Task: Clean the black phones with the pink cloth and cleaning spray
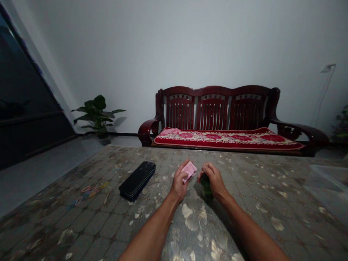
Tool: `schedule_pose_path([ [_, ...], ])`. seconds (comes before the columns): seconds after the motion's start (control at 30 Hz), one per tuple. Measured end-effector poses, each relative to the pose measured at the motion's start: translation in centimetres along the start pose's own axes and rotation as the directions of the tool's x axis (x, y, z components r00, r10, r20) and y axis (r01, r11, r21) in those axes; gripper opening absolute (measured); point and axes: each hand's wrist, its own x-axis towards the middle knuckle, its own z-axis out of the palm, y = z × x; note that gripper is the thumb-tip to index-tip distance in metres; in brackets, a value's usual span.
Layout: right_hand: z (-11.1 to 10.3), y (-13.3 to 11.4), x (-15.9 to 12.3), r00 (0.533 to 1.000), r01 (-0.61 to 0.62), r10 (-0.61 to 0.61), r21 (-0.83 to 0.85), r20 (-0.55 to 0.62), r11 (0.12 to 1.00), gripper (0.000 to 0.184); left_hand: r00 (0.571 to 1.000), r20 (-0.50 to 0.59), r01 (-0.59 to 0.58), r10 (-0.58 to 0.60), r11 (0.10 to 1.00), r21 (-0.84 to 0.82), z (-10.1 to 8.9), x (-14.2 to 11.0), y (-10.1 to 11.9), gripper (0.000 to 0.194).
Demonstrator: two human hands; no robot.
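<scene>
My left hand [179, 181] is closed on a small folded pink cloth [189, 172], with the thumb pressed across its near side. To the right, my right hand [213, 179] is closed with its fingertips together. A dark green, soft-looking item [207, 188] hangs beneath its fingers; its exact kind is unclear. A small gap separates the two hands, and both are raised over the patterned tablecloth [108, 221].
A black flat case or wallet [137, 180] lies left of my hands. Several small coloured loops [91, 191] lie farther left. A clear plastic box [330, 177] stands at the right. Behind the table are a wooden bench [212, 108] and a potted plant [96, 114].
</scene>
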Motion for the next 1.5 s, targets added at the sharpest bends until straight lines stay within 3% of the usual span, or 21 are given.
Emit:
schedule_pose_path([
  [0.77, -0.2, -0.1, -0.2, 0.998, 0.003, -0.004, 0.009, 0.057, 1.0, 0.025, 0.999, -0.033, -0.04, 0.04, 0.999, 0.01, 0.2, 0.0, 0.5, 0.064],
  [1.0, -0.5, 0.3, 0.1, 1.0, 0.002, -0.003, 0.038, 0.026, 0.999, 0.031, 0.997, -0.037, -0.065, 0.065, 0.998, 0.017, 0.1, 0.3, 0.6, 0.065],
  [1.13, -1.8, -0.1, 0.8, 0.992, 0.09, -0.085, 0.046, -0.098, 0.995, 0.04, 0.997, -0.05, -0.06, 0.064, 0.995, 0.081, -0.1, 0.3, 0.3, 0.067],
  [1.3, -6.7, -0.8, 2.1, 0.889, 0.241, -0.25, -0.071, -0.384, 0.968, 0.05, 0.995, -0.09, -0.033, 0.05, 0.984, 0.175, -0.4, 0.2, 0.0, 0.071],
  [1.43, -13.7, -0.9, 2.7, 0.714, 0.249, -0.327, -0.212, -0.619, 0.945, 0.056, 0.994, -0.097, -0.038, 0.056, 0.983, 0.178, -0.5, 0.2, -0.1, 0.069],
  [1.5, -17.4, -1.0, 2.7, 0.647, 0.215, -0.351, -0.279, -0.677, 0.936, 0.056, 0.993, -0.102, -0.039, 0.056, 0.987, 0.155, -0.5, 0.2, -0.1, 0.068],
])
